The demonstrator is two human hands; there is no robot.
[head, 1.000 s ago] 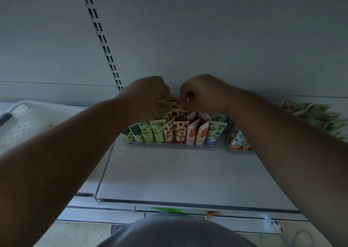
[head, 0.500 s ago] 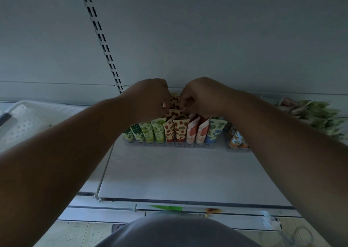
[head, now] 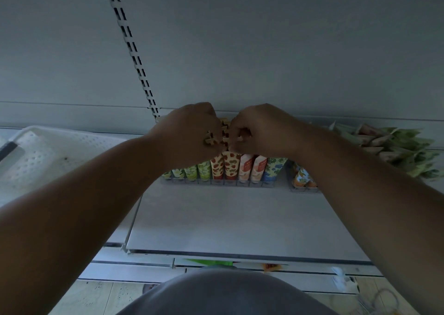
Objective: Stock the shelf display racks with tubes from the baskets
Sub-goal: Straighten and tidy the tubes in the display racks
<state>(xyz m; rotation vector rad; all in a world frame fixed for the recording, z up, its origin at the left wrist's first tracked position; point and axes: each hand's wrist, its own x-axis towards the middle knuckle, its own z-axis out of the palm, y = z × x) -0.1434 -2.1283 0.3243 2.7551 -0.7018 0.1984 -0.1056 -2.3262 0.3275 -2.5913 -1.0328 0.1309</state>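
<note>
A clear display rack (head: 216, 182) stands at the back of the shelf, filled with upright tubes: green ones at the left, red-patterned tubes (head: 225, 165) in the middle, orange and blue ones to the right. Both hands meet above the red-patterned column. My left hand (head: 189, 132) has its fingers curled round the tops of red-patterned tubes. My right hand (head: 259, 129) pinches the same bunch from the right. The tube tops are mostly hidden by the fingers. A second rack (head: 302, 182) with orange tubes sits to the right, partly behind my right forearm.
A white perforated basket (head: 48, 151) rests on the shelf at the left. A heap of loose green tubes (head: 398, 151) lies at the right. A slotted upright (head: 134, 52) runs up the back wall. The bare shelf board (head: 235, 223) lies in front of the racks.
Both hands have sunk slightly towards the rack with the red-patterned tubes between them, and the view has tilted a little. The racks and basket have not moved.
</note>
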